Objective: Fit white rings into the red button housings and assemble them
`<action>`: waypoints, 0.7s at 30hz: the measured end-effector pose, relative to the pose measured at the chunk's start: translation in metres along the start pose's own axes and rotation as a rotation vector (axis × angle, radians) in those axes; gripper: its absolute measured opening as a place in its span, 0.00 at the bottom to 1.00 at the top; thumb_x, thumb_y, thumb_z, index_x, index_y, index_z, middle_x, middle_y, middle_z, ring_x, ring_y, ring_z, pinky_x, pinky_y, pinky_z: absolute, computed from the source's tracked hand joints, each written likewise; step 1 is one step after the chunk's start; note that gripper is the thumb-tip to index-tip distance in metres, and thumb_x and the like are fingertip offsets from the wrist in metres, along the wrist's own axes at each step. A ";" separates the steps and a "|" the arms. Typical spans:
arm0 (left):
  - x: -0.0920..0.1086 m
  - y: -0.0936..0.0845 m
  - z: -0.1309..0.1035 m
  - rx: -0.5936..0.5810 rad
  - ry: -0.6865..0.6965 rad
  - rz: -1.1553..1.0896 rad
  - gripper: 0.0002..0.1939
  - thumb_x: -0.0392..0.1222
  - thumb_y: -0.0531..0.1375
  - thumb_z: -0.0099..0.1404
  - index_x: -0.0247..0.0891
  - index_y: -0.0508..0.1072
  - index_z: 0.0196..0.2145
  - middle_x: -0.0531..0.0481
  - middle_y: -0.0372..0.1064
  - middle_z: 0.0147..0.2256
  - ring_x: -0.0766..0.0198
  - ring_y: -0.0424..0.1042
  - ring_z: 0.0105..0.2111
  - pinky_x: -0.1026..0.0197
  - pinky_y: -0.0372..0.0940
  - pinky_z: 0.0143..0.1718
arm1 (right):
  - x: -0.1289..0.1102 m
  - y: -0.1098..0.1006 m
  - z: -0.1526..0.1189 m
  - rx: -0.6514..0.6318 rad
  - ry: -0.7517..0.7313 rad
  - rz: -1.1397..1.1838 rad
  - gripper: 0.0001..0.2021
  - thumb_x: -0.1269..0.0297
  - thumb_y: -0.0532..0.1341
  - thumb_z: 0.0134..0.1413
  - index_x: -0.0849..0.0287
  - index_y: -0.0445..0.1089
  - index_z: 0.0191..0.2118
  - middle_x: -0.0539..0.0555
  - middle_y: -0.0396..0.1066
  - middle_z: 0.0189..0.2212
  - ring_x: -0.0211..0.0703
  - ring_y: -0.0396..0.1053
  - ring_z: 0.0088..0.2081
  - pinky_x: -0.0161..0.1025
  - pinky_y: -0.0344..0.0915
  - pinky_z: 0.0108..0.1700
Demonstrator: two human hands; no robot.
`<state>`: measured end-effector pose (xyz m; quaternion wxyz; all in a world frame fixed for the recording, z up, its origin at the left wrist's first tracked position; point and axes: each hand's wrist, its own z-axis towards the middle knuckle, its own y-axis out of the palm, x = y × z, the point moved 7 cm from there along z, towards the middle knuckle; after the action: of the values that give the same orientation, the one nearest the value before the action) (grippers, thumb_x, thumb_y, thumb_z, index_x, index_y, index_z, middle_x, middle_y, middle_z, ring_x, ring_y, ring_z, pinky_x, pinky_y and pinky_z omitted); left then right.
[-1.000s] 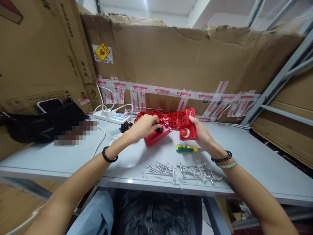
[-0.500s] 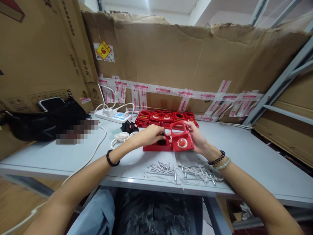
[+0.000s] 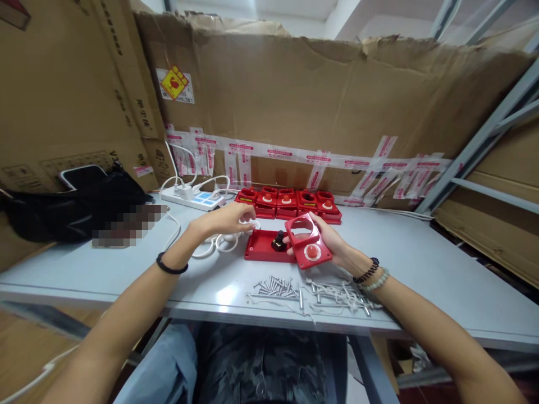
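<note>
My right hand [image 3: 326,235] grips a red cover plate [image 3: 309,241] that has a large round hole and a domed red button ringed in white. It holds the plate tilted over the right end of an open red box [image 3: 263,247]. Inside that box stands a black knob-like part [image 3: 278,241], near my right fingertips. My left hand [image 3: 231,217] is above the table, left of and behind the box, beside a coiled white cable [image 3: 227,242]. Its fingers are bent, thumb and forefinger apart, with nothing visible between them.
Several red button boxes [image 3: 286,205] stand in a row at the back. A white power strip [image 3: 191,198] lies left of them. Loose screws [image 3: 275,287] and metal rods with white cord [image 3: 343,295] lie in front. A black bag [image 3: 80,205] sits at far left.
My left hand has let go of the black part in the red box and moved left and back. My right hand has tilted the cover plate and shifted it slightly left.
</note>
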<state>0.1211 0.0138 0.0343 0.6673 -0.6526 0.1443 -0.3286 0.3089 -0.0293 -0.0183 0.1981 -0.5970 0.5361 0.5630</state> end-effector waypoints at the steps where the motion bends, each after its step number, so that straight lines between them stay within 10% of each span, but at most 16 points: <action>1: -0.008 0.002 -0.001 -0.035 -0.040 0.021 0.17 0.51 0.58 0.58 0.35 0.70 0.39 0.45 0.71 0.38 0.59 0.69 0.35 0.62 0.61 0.34 | 0.000 0.000 0.000 -0.002 -0.002 -0.002 0.26 0.43 0.47 0.58 0.61 0.67 0.44 0.61 0.78 0.32 0.48 0.76 0.27 0.44 0.70 0.30; 9: -0.034 0.017 -0.014 -0.213 -0.240 0.110 0.35 0.53 0.68 0.37 0.37 0.67 0.43 0.45 0.71 0.39 0.54 0.70 0.37 0.63 0.61 0.31 | -0.001 0.004 0.000 -0.025 -0.027 -0.022 0.26 0.43 0.47 0.58 0.61 0.69 0.43 0.61 0.78 0.34 0.47 0.75 0.27 0.43 0.70 0.28; 21: -0.025 0.015 -0.017 -0.259 -0.282 0.175 0.29 0.43 0.66 0.42 0.34 0.66 0.43 0.42 0.70 0.40 0.53 0.70 0.38 0.61 0.62 0.34 | -0.002 0.006 -0.003 -0.028 -0.012 -0.013 0.26 0.44 0.48 0.58 0.62 0.70 0.42 0.61 0.78 0.34 0.48 0.76 0.28 0.43 0.71 0.29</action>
<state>0.0956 0.0147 0.0123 0.6175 -0.7575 0.1464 -0.1535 0.3052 -0.0328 -0.0139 0.1967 -0.5999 0.5230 0.5726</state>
